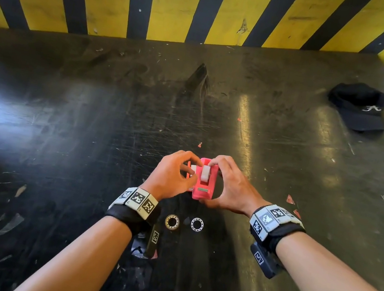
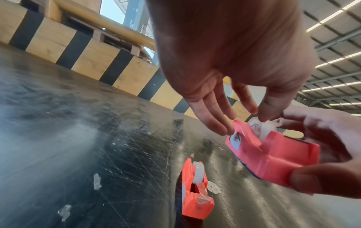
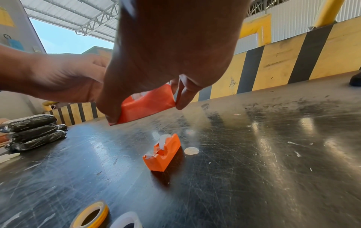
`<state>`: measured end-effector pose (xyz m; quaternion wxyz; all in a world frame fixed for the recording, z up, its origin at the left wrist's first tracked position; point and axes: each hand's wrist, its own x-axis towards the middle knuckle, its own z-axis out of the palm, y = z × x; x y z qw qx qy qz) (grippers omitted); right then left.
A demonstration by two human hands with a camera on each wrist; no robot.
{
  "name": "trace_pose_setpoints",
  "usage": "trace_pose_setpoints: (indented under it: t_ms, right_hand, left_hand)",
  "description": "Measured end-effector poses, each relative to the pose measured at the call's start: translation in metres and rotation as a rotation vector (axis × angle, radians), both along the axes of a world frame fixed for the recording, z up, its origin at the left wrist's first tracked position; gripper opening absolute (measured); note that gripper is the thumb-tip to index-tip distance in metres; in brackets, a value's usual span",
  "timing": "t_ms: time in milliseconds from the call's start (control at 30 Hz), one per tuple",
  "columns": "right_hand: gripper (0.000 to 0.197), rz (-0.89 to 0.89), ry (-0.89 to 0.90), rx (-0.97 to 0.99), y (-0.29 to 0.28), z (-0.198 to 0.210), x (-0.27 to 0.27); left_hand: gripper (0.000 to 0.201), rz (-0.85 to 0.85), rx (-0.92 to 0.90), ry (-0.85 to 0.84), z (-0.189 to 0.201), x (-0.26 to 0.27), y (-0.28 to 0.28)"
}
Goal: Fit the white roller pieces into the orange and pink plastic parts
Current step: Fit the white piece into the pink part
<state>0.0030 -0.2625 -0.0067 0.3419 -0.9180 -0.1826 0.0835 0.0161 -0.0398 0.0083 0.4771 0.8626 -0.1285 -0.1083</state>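
Daylight, bright. Scratched glossy black tabletop [image 1: 260, 156] carries streaky glare at 3 o'clock and bluish-white glare patch at 9 o'clock in head view. Shadow pools under forearms at 6 o'clock. Striped wall bows at 12 o'clock: wide-angle distortion. Wrist views: near palms at 12 o'clock large, soft, backlit by sky; fingers slightly motion-blurred; tabletop reflections streak toward 3 o'clock.
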Motion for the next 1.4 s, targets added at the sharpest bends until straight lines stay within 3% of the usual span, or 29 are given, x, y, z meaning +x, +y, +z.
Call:
trace_pose_setpoints:
  t_ms: [167,533,966,1400]
  right_hand:
    - [0.093,0.005,0.01,-0.008,0.002,0.004,0.0]
    - [0.093,-0.014,0.019,-0.038,-0.001,0.004,0.0]
    - [0.093,-0.019,0.12,-0.104,0.002,-0.002,0.002]
    - [0.091,-0.05,0.114,-0.038,0.001,-0.002,0.009]
  left_hand:
    - [0.037,-0.103,0.123,-0.119,0.008,0.001,0.0]
    - [0.008,-0.136,0.266,-0.264,0.006,0.004,-0.009]
    - [0.008,-0.329,0.441,-0.124,0.013,-0.003,-0.002]
    - [0.016,-0.34,0.52,-0.361,0.001,-0.018,-0.006]
